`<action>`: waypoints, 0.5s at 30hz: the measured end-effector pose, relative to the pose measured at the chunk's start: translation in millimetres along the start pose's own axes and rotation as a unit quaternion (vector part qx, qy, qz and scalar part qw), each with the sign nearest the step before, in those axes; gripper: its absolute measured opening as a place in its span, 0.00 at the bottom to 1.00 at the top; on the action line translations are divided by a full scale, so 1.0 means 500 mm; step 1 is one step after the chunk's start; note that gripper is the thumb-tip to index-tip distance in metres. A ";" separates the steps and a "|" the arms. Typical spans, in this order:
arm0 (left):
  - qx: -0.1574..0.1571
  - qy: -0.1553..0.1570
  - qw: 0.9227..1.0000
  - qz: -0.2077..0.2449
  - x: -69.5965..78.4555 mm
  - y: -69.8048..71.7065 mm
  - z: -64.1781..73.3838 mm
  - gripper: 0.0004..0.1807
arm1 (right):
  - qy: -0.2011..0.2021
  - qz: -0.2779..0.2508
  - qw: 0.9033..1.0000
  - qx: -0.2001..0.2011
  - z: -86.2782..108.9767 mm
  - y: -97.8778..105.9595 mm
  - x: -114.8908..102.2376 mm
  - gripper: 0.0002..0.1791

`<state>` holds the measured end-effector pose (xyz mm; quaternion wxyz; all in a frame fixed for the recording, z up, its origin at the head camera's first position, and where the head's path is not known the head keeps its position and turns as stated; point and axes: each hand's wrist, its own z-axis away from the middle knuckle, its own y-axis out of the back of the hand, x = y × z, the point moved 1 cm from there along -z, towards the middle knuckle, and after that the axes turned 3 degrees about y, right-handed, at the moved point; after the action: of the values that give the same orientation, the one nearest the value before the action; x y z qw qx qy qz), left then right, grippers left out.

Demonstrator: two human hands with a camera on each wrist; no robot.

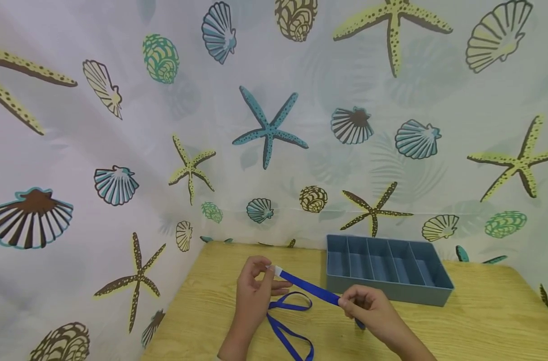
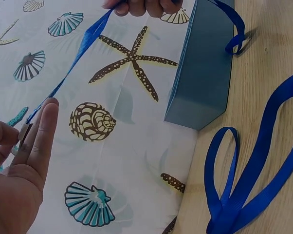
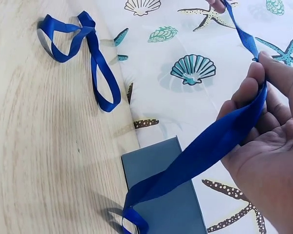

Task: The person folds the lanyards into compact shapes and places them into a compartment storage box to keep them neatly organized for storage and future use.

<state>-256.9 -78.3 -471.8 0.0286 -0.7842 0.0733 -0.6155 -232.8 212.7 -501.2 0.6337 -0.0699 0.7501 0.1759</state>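
A long blue ribbon (image 1: 311, 287) stretches between both hands above the table. The left hand (image 1: 255, 291) pinches its pale end piece (image 1: 278, 271) between thumb and forefinger; the other fingers are extended, as the left wrist view shows. Farther along, the right hand (image 1: 369, 308) pinches the ribbon between thumb and fingers. From the right hand a broad length of ribbon (image 3: 200, 148) hangs down, curling at its lower end. More of the blue ribbon lies in loose loops (image 1: 292, 303) on the wooden table, beside the left hand.
Behind the right hand, a blue-grey tray (image 1: 391, 288) with several narrow compartments stands at the back of the wooden table (image 1: 491, 321). A pale cloth (image 1: 310, 165) printed with shells and starfish hangs behind the table and along the left side.
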 end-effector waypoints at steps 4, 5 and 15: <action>-0.011 -0.019 1.000 0.011 0.003 -0.001 0.001 0.12 | -0.006 -0.003 1.000 0.004 0.000 -0.003 0.000 0.16; -0.013 -0.024 1.000 0.012 0.003 -0.001 0.001 0.14 | -0.007 -0.002 1.000 0.006 -0.001 -0.003 0.000 0.17; 0.030 -0.071 0.997 0.003 -0.005 0.003 -0.003 0.20 | -0.026 0.008 0.999 0.017 0.002 -0.003 0.007 0.18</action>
<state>-258.9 -79.3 -473.9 0.0594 -0.8245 0.0546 -0.5600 -232.0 212.1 -505.0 0.6531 -0.0489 0.7364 0.1699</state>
